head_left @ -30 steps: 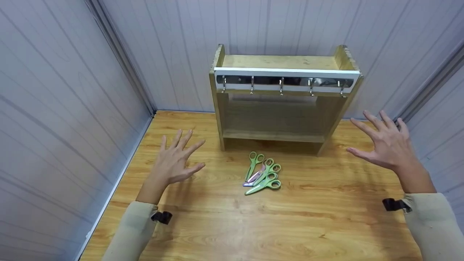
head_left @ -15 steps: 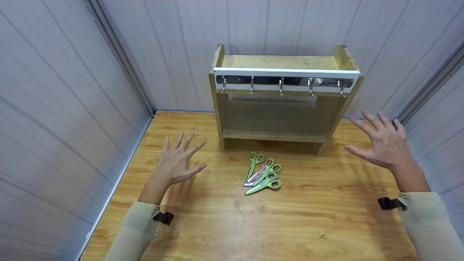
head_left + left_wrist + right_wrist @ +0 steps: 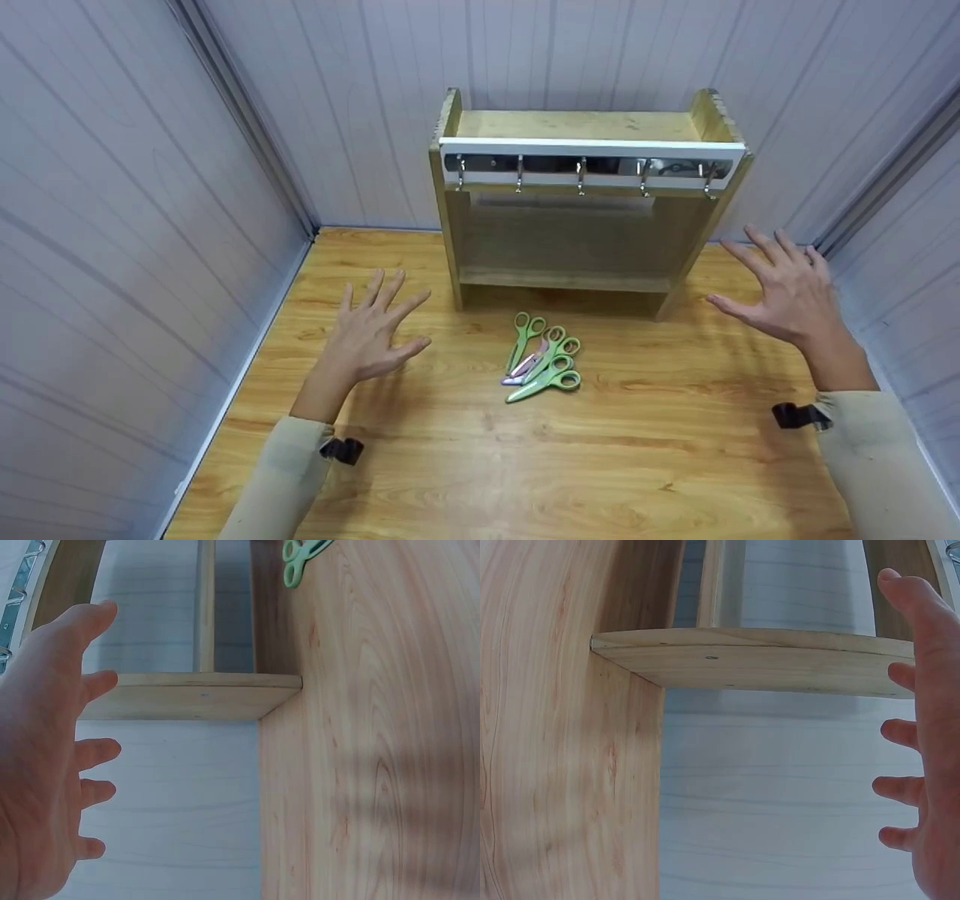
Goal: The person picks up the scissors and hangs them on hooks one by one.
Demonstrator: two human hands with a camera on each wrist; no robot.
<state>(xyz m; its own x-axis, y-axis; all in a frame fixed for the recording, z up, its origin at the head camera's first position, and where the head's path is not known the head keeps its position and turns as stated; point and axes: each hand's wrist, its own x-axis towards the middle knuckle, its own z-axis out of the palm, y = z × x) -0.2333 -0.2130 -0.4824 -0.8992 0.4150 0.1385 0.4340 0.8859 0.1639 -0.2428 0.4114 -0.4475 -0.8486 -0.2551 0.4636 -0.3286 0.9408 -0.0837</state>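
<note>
Wooden shelf | perhaps 5 scissors near front edge | hands flanking, apart

Soft light, seemingly from above, leaves a pale glare on the wood-grain surface toward its near edge. The left hand and right hand cast faint, blurry shadows on it. Inside, the wooden shelf is dim, while its metal hook rail glints. Both wrist views look paler and softer; lens distortion bows lines in the right.
</note>
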